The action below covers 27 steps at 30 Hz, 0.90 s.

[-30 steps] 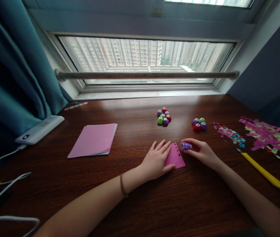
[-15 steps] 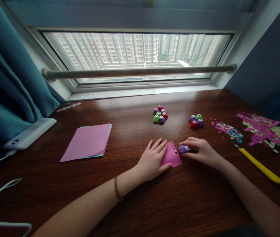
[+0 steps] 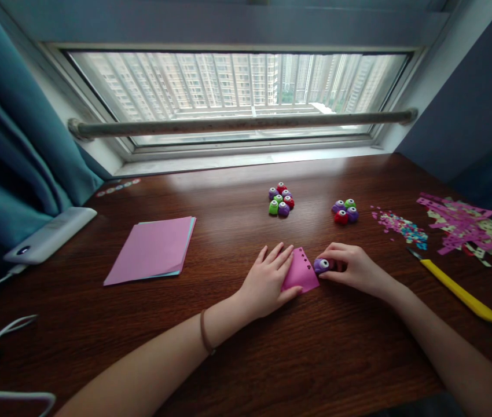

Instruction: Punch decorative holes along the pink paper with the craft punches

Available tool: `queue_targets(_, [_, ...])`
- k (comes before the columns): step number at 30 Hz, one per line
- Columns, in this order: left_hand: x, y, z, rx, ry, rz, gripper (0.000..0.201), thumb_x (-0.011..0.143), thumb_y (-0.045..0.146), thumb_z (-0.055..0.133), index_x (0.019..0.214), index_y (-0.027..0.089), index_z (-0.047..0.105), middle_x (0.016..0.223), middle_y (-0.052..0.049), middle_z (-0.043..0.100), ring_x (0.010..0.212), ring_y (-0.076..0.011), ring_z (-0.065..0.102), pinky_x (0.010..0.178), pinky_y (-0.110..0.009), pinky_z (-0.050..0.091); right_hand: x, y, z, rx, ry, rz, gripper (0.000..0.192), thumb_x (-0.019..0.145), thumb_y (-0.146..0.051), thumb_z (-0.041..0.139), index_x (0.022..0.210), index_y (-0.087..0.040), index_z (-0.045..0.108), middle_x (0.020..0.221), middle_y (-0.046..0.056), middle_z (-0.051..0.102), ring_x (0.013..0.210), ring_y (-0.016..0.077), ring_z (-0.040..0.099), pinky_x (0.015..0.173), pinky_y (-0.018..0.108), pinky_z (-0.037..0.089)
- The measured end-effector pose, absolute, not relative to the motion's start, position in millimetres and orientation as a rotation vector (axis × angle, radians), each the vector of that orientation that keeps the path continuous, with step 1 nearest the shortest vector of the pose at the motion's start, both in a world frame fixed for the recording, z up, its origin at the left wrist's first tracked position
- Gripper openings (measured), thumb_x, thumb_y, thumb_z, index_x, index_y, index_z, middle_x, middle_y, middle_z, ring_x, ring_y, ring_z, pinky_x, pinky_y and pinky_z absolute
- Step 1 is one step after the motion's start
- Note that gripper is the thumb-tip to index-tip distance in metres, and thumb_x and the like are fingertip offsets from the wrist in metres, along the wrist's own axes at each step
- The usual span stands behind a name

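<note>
My left hand lies flat on a small pink paper piece, pinning it to the wooden desk. Small holes run along the paper's far edge. My right hand grips a small purple paper punch at the paper's right edge. The punch stands on the desk and touches the paper.
A stack of pink and blue sheets lies to the left. Two clusters of coloured punches sit further back. Confetti, paper scraps and a yellow craft knife are on the right. A power bank with cables is at far left.
My right hand has slid the purple punch down the paper's right edge and turned it upright. The camera tilted slightly. My left hand stays on the paper.
</note>
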State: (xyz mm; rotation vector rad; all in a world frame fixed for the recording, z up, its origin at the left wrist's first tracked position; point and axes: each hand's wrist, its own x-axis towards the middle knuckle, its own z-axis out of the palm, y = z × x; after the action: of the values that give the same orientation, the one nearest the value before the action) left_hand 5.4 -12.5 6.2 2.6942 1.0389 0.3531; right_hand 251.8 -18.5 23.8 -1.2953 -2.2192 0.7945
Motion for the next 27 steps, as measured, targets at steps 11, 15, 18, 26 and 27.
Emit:
queue_targets(11, [5.5, -13.2, 7.3, 2.709, 1.054, 0.33, 0.068, 0.084, 0.053, 0.046, 0.137, 0.014, 0.029, 0.144, -0.01, 0.027, 0.134, -0.0278, 0.019, 0.108, -0.049, 0.017, 248.8, -20.0, 25.6, -1.261, -2.227, 0.804, 0.017, 0.076, -0.027, 0.068, 0.091, -0.018, 0.065, 0.08, 0.001, 0.056, 0.069, 0.0134, 0.053, 0.062, 0.024, 0.043])
queue_targets(15, [6.2, -13.7, 6.6, 2.724, 1.075, 0.308, 0.071, 0.084, 0.054, 0.044, 0.139, 0.014, 0.026, 0.145, -0.009, 0.025, 0.134, -0.0278, 0.018, 0.109, -0.048, 0.017, 246.8, -20.6, 22.9, -1.259, -2.233, 0.81, 0.018, 0.075, -0.026, 0.07, 0.09, -0.017, 0.064, 0.081, 0.001, 0.055, 0.069, 0.013, 0.052, 0.062, 0.023, 0.042])
queue_targets(18, [6.8, -14.1, 5.8, 2.735, 1.106, 0.298, 0.07, 0.085, 0.055, 0.042, 0.139, 0.013, 0.026, 0.146, -0.009, 0.024, 0.134, -0.0283, 0.017, 0.109, -0.047, 0.017, 245.7, -21.7, 23.2, -1.267, -2.24, 0.826, 0.021, 0.074, -0.026, 0.071, 0.091, -0.016, 0.063, 0.082, 0.002, 0.054, 0.069, 0.0132, 0.052, 0.063, 0.024, 0.043])
queue_targets(26, [7.3, -15.2, 3.8, 2.753, 1.178, 0.312, 0.068, 0.085, 0.056, 0.04, 0.137, 0.014, 0.03, 0.146, -0.01, 0.021, 0.135, -0.0302, 0.014, 0.107, -0.051, 0.017, 244.9, -22.4, 30.8, -1.194, -2.255, 0.876, 0.022, 0.074, -0.016, 0.069, 0.095, -0.018, 0.062, 0.085, 0.0, 0.057, 0.073, 0.0123, 0.053, 0.065, 0.022, 0.043])
queue_targets(27, [7.5, -15.3, 3.7, 2.752, 1.183, 0.307, 0.068, 0.085, 0.056, 0.041, 0.137, 0.015, 0.03, 0.146, -0.01, 0.021, 0.135, -0.0303, 0.013, 0.107, -0.052, 0.017, 244.4, -22.2, 31.0, -1.181, -2.252, 0.879, 0.022, 0.075, -0.016, 0.068, 0.095, -0.018, 0.061, 0.085, 0.0, 0.057, 0.073, 0.0122, 0.054, 0.065, 0.022, 0.043])
